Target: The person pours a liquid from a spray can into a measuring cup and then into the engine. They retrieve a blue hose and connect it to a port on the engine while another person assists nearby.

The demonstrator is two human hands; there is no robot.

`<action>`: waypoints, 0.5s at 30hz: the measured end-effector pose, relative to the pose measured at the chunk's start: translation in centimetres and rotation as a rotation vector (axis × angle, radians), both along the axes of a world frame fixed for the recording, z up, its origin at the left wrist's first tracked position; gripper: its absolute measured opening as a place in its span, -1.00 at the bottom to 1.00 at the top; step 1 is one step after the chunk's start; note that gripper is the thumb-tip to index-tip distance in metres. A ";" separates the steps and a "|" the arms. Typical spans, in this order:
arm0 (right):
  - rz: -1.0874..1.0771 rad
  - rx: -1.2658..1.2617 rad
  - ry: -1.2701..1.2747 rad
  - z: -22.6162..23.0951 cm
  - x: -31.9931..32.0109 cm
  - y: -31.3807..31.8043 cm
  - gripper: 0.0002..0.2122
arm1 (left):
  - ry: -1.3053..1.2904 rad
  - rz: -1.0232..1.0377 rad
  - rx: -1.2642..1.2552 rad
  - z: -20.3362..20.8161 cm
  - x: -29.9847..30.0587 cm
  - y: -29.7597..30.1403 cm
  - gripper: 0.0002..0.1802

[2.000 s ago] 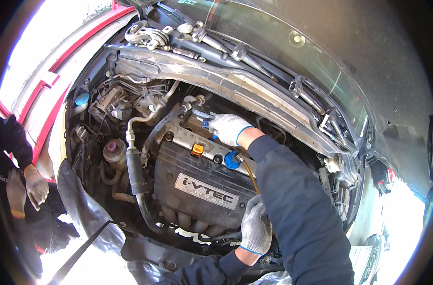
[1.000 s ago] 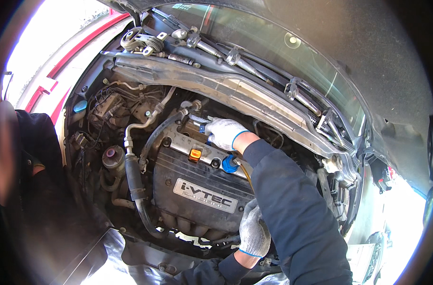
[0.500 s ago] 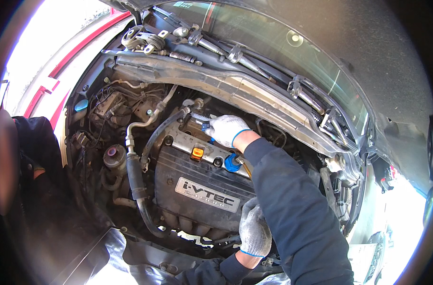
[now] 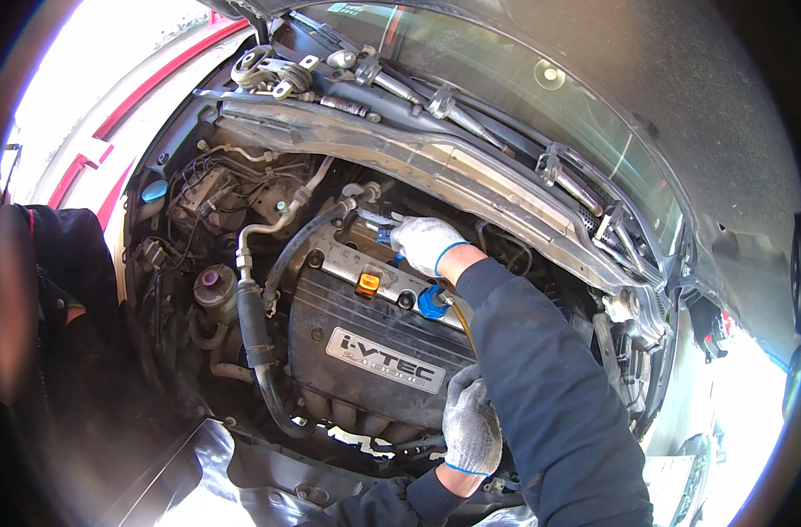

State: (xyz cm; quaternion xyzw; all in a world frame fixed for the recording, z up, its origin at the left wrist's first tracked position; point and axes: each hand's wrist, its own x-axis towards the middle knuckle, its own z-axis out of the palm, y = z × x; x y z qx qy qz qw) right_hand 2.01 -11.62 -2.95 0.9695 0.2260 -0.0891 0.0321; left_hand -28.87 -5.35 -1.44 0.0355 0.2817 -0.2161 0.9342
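In my right hand, in a white knit glove with blue cuff trim, is a pair of pliers with blue grips. Its metal jaws reach toward the end of a black rubber hose at the back of the engine; whether they touch a clamp is unclear. Lower down, my gloved left hand is curled at the right front of the black engine cover. Its fingertips are partly hidden behind my right sleeve. A blue plug with a yellowish tube sits between the hands, the tube passing under my right forearm.
An orange cap stands on the silver valve cover. Left of it runs a thick hose with a metal pipe, beside a round reservoir. Loose metal parts lie along the cowl. A person in dark clothing is at the left.
The whole view has shifted slightly. The pliers' blue grip has turned a little in my right hand, which stays by the hose end. My left hand keeps its place.
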 end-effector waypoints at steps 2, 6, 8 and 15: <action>-0.084 0.002 0.035 -0.7 0.4 -0.1 -0.76 | -0.013 0.009 -0.005 -0.1 0.0 0.0 -0.74; -0.301 0.109 0.072 -1.2 0.6 -0.1 -0.70 | -0.001 -0.004 -0.033 -0.3 0.0 0.0 -0.74; -0.340 0.075 0.087 -0.8 0.2 -0.2 -0.68 | -0.010 0.011 -0.017 -0.3 -0.1 -0.1 -0.75; 0.158 -0.334 -0.157 0.1 -0.5 0.4 -0.77 | -0.032 -0.001 -0.011 -1.1 -0.5 -0.5 -0.75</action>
